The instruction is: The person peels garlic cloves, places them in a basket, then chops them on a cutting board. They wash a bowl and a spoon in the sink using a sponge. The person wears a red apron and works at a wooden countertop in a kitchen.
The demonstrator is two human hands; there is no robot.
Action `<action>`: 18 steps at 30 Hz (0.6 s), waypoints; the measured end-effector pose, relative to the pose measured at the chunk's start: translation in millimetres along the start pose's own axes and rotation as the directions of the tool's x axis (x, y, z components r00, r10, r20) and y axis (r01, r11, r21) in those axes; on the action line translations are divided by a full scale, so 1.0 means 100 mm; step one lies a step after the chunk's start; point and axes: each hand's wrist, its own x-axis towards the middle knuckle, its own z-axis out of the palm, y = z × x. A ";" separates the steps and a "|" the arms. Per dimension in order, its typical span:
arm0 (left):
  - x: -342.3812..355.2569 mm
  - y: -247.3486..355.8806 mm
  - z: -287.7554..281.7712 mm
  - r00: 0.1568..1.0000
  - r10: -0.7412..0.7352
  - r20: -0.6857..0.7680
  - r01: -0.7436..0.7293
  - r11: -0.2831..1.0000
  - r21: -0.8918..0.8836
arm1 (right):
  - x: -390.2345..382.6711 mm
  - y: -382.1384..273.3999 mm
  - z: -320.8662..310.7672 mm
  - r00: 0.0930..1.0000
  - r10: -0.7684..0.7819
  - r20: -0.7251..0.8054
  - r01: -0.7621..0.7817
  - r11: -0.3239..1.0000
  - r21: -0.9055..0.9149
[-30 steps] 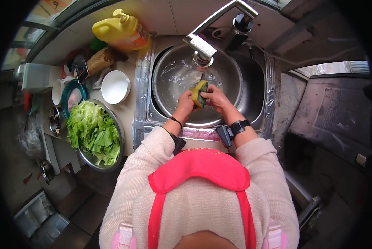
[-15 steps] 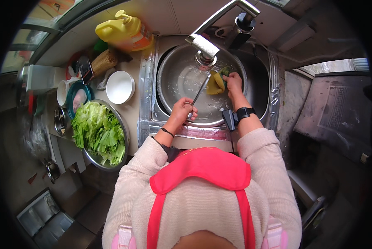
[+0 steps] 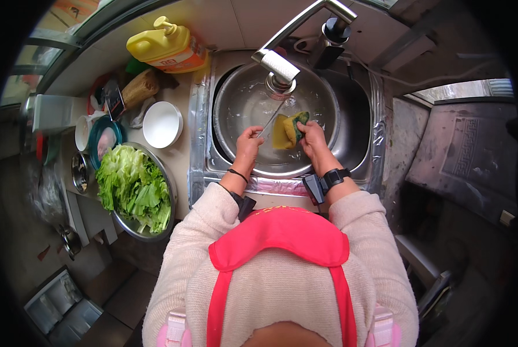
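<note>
My left hand, left of centre over the round metal basin, is closed around a long, thin metal utensil. The utensil slants up and right towards the faucet head; its lower end is hidden in my fingers, so its kind is unclear. My right hand pinches a yellow and green sponge over the basin, just right of the utensil. A gap lies between sponge and utensil. Shallow water with some bubbles shows in the basin, which sits in the sink.
Above the basin hangs the faucet. A yellow pump jug stands behind on the left. On the left counter are a white bowl, a teal bowl and a metal bowl heaped with leafy greens.
My left hand has moved slightly left and up with the utensil. My right hand has brought the sponge left and nearer to me. The view has shifted a little.
</note>
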 end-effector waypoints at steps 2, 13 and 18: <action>0.01 0.00 0.07 0.999 0.049 0.004 -0.049 0.987 0.152 | -0.10 0.05 0.12 0.999 0.046 0.021 -0.046 0.999 0.015; -0.35 0.18 0.24 0.961 0.214 0.175 -0.274 0.827 0.491 | 0.23 0.29 0.31 0.915 -0.361 -0.181 0.216 0.816 -0.535; -0.50 0.18 -0.06 0.971 0.151 0.183 -0.222 0.853 0.473 | 0.44 -0.06 0.14 0.830 -0.475 -0.292 0.187 0.731 -0.657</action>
